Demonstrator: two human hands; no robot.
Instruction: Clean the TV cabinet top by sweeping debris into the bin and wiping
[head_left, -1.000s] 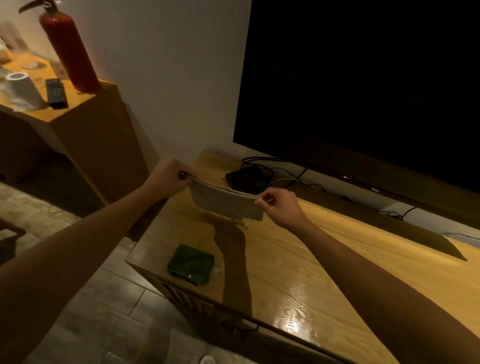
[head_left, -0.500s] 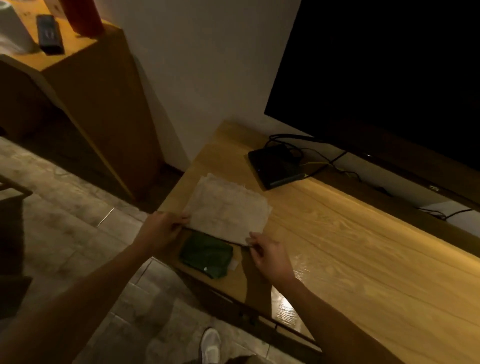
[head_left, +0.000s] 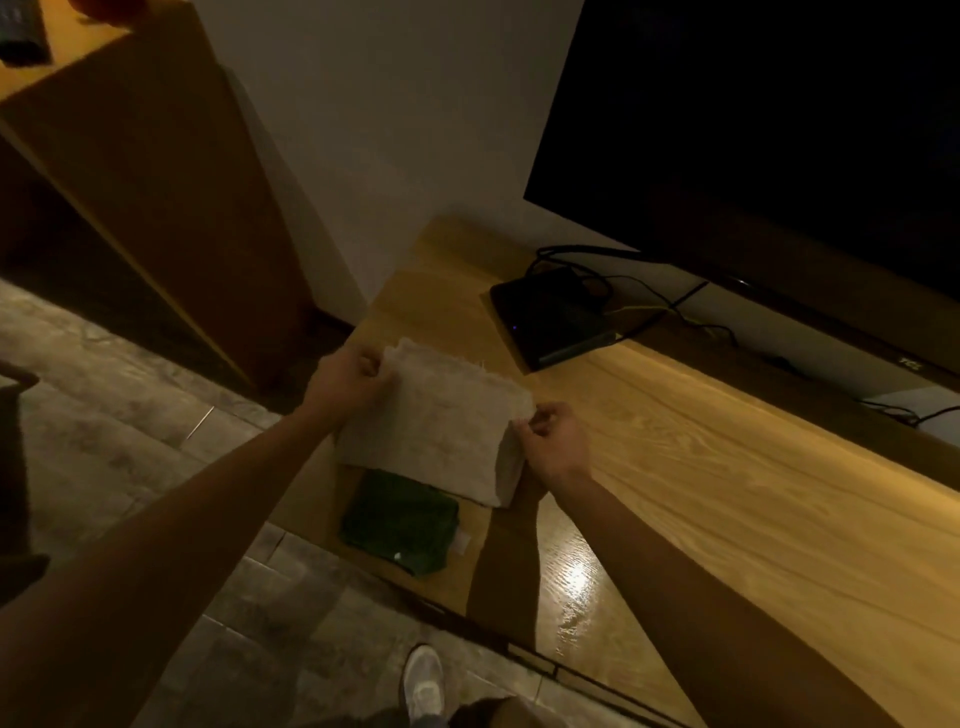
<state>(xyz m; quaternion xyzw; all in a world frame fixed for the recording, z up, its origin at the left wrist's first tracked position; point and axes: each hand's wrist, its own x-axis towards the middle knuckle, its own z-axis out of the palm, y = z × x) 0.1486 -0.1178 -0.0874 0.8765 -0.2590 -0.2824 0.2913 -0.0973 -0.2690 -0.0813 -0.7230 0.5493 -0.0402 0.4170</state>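
Note:
A pale beige cloth (head_left: 441, 426) is folded over on itself above the left end of the wooden TV cabinet top (head_left: 727, 467). My left hand (head_left: 348, 382) pinches its far left corner. My right hand (head_left: 553, 441) pinches its right corner. The fold hangs down toward me and its lower edge sits on or just above the wood. A dark green folded cloth (head_left: 400, 522) lies on the cabinet top just in front of the beige one, near the front left corner. No bin is in view.
A black set-top box (head_left: 550, 317) with cables sits behind the cloth under the large dark TV (head_left: 753, 130). A taller wooden cabinet (head_left: 135, 156) stands to the left. Tiled floor and my shoe (head_left: 423, 680) are below the cabinet's front edge.
The beige cloth lay flat, held at its near corners; now it is folded over, with both hands at the far corners. The view has tilted further down.

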